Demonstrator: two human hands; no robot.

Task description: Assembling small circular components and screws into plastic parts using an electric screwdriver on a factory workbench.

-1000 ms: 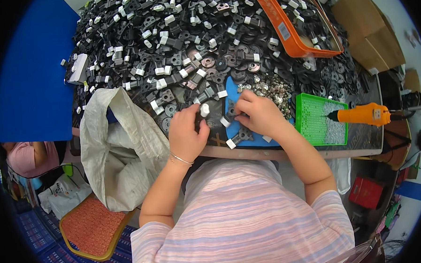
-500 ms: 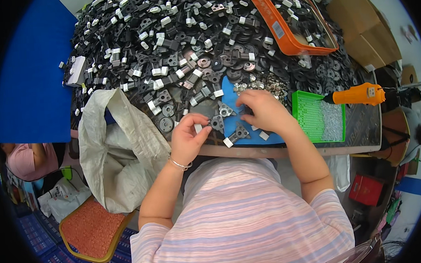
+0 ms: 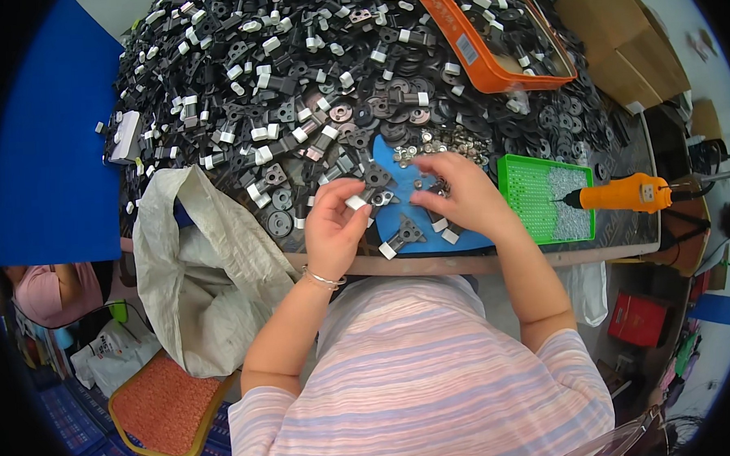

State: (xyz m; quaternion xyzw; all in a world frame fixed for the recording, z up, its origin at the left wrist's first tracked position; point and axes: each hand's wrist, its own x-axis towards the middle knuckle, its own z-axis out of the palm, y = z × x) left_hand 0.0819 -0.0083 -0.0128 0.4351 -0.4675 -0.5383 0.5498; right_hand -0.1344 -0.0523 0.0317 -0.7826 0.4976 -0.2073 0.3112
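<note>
Where the pale sack (image 3: 208, 271) slumps against the worktop (image 3: 383, 265), folds hide most of its inside. Next, left hand (image 3: 336, 225): fingers clamped on a white-ended black part (image 3: 356, 202), its shaft largely covered. Blue mat (image 3: 384, 152) beyond bears similar parts. Right hand (image 3: 461, 193) over it, thumb and forefinger apart; whatever lies beneath the palm is hidden. Farther right, green tray (image 3: 507, 214), its shiny bits too small to tell; orange tool (image 3: 624, 195) alongside.
</note>
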